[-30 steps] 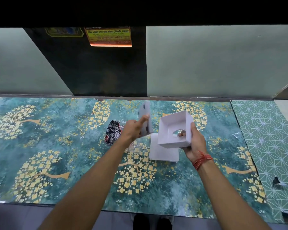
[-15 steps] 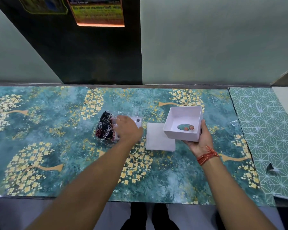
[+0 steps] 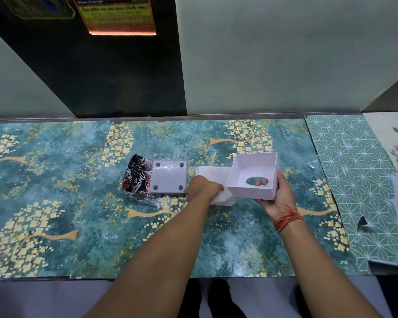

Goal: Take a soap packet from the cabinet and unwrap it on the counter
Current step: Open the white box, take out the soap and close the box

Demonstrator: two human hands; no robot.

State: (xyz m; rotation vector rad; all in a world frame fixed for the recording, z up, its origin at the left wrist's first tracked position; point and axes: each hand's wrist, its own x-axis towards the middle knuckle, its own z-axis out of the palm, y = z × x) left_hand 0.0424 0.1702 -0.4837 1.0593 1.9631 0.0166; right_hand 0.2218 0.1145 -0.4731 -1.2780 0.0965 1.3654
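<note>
Hands work over a patterned counter (image 3: pixel 55 226). Right hand (image 3: pixel 277 198) grips an open white box (image 3: pixel 253 177) just above it. Left hand (image 3: pixel 202 189) pinches a white sheet (image 3: pixel 213 173) lying beside the box. Square piece (image 3: pixel 168 177) rests on crumpled wrapper (image 3: pixel 136 180). Unwrapping seems nearly done; next, lifting the sheet clear.

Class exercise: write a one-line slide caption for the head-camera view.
Right hand holds an open white box; left hand grasps white paper on the counter.
</note>
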